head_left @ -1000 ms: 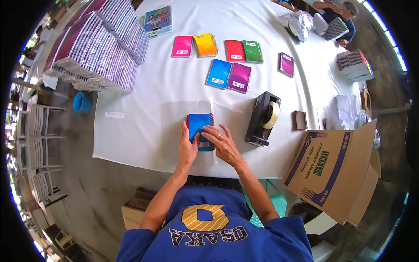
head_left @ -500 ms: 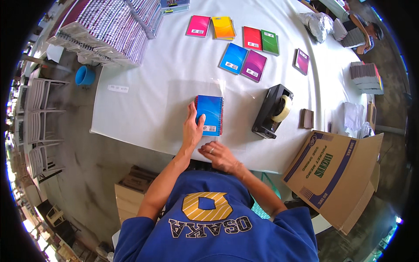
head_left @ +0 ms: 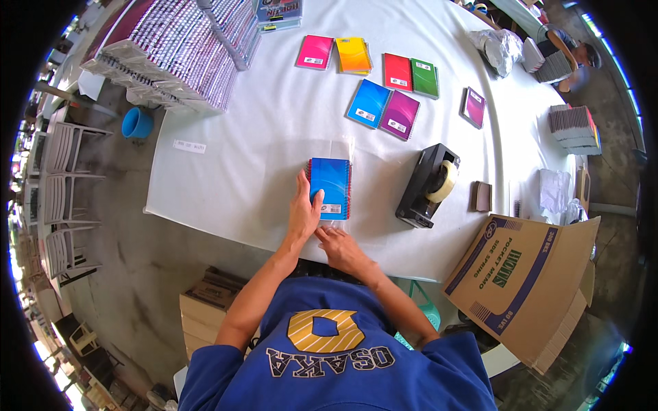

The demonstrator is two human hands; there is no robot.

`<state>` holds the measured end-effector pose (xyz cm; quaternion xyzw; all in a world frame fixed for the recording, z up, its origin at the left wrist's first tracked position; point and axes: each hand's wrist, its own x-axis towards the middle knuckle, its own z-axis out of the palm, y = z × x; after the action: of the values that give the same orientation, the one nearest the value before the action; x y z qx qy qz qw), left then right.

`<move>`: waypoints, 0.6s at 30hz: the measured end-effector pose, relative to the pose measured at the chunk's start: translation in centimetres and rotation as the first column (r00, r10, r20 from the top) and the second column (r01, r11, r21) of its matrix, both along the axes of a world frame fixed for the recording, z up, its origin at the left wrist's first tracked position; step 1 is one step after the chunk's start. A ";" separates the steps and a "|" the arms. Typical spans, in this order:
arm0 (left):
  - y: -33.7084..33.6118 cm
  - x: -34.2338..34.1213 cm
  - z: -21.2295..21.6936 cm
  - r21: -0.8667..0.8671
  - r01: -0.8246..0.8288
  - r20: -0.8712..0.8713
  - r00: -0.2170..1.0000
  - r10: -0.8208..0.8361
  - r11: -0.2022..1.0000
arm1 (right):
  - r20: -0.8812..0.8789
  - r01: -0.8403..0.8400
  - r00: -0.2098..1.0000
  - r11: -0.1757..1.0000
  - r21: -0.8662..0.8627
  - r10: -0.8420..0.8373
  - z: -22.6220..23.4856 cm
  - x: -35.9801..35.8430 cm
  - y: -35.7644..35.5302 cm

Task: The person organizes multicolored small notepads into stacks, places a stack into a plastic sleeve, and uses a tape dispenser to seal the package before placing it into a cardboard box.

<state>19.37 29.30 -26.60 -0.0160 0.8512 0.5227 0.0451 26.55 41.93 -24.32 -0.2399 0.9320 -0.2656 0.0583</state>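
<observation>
— Item and position?
— Blue notebook (head_left: 331, 185), rectangular, glossy, red coil loops along its right edge; it lies flat on the smooth white table (head_left: 219, 185). Clear film (head_left: 342, 146) shows beyond its far end.
— Hands?
— Left hand (head_left: 302, 207): thumb on cover, fingers along the left edge, holding it. Right hand (head_left: 343, 248): fingers bent, close together, at the near end; whether they pinch anything, I cannot tell.
— Nearby?
— Angular black tape dispenser (head_left: 415, 186), rightward.

Left hand (head_left: 302, 209) clasps the blue notebook (head_left: 332, 179) from its left; right hand (head_left: 343, 249) curls beside its near edge.
</observation>
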 end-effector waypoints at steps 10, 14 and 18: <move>0.1 0.3 -0.7 -0.052 -0.005 -0.139 0.990 -0.002 0.999 | -0.187 0.044 0.978 0.965 -0.258 -0.094 3.0 -4.9 3.6; -3.4 1.0 -1.0 0.129 0.034 -0.038 0.999 -0.029 0.991 | -0.212 0.003 0.977 0.990 -0.140 -0.033 2.4 -4.8 2.6; -9.3 6.0 -0.1 -0.626 -0.077 -0.121 0.993 0.000 0.776 | -0.234 0.041 0.970 0.992 -0.120 -0.069 2.1 -4.2 2.1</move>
<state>25.38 19.95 -26.69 -0.0177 0.9774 0.2093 -0.0223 22.39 44.06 -22.27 -0.2469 0.9217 -0.2895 -0.0752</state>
